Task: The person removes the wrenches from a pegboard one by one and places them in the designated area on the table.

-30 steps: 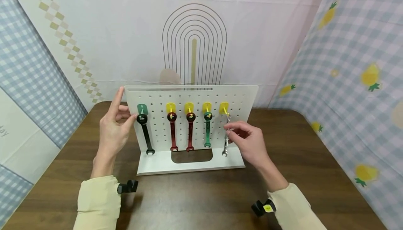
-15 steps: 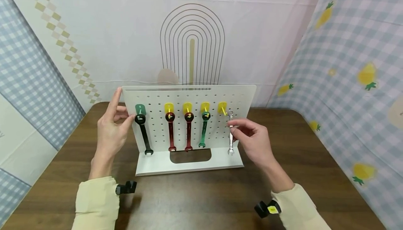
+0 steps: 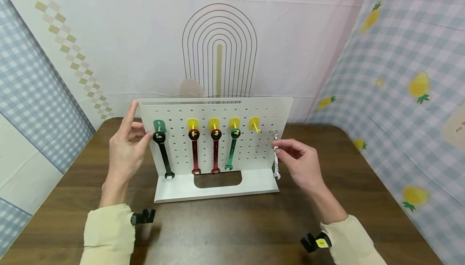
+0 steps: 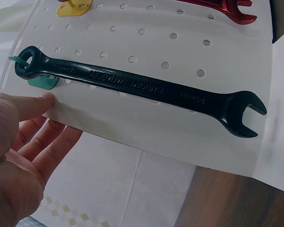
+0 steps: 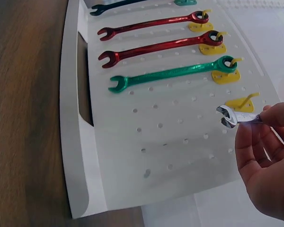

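My right hand (image 3: 299, 162) pinches a silver combination wrench (image 3: 276, 167) between thumb and fingers, ring end up. It is off the rightmost yellow hook (image 3: 254, 123), in front of the white pegboard's right edge. In the right wrist view, the silver wrench's open end (image 5: 229, 116) points toward the board. My left hand (image 3: 125, 152) grips the left edge of the pegboard (image 4: 104, 120), thumb in front and other fingers behind. Close to that thumb, a black combination wrench (image 4: 132, 81) hangs by its ring from a green hook (image 4: 44, 82).
Two red wrenches (image 3: 195, 152) and a green wrench (image 3: 231, 156) hang on yellow hooks along the middle. The board's base (image 3: 178, 189) stands on a brown wooden table (image 3: 218, 228). A patterned cloth (image 3: 298, 23) hangs behind.
The silver wrench has come off its yellow hook and moved right in my right hand. My left hand keeps its grip on the board's edge.
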Demonstrator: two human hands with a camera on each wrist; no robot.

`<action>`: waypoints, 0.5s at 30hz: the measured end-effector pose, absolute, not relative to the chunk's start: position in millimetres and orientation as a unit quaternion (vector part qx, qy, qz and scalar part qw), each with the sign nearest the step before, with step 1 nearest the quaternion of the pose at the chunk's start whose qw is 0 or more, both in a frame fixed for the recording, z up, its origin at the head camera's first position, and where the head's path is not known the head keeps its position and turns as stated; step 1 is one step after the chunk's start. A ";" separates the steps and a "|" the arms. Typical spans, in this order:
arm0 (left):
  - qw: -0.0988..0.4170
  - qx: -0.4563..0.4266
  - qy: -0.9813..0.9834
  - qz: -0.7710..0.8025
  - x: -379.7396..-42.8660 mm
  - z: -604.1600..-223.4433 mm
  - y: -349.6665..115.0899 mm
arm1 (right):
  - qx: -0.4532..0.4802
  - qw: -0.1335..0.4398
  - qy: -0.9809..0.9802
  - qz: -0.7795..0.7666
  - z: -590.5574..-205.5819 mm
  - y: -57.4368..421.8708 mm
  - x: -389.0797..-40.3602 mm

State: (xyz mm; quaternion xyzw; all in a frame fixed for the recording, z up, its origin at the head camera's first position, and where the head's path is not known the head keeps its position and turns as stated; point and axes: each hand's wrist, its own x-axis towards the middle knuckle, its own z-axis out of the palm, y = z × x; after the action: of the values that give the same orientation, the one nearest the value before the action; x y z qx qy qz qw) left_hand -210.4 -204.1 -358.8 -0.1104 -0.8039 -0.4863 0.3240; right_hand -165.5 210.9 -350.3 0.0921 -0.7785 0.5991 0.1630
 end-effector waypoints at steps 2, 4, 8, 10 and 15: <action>0.324 -0.111 -0.803 -0.488 -210.4 -358.7 -203.9 | 0.086 0.164 -0.781 0.596 -351.7 214.0 -165.2; 0.324 -0.112 -0.802 -0.489 -210.3 -358.4 -204.0 | 0.081 0.165 -0.784 0.593 -353.2 217.0 -165.1; 0.322 -0.110 -0.802 -0.491 -209.7 -358.0 -204.2 | 0.076 0.170 -0.784 0.592 -355.2 222.6 -165.6; 0.320 -0.109 -0.803 -0.491 -209.4 -357.8 -203.9 | 0.075 0.172 -0.785 0.590 -356.0 224.9 -165.7; 0.318 -0.105 -0.805 -0.490 -209.3 -358.1 -203.2 | 0.066 0.168 -0.790 0.587 -358.3 231.3 -164.6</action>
State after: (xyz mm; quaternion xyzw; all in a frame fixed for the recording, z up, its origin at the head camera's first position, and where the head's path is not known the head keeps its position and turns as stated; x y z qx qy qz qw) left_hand -209.3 -203.2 -358.1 -0.1052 -0.8050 -0.4899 0.3177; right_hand -164.6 231.3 -358.3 0.0660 -0.7895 0.5866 0.1679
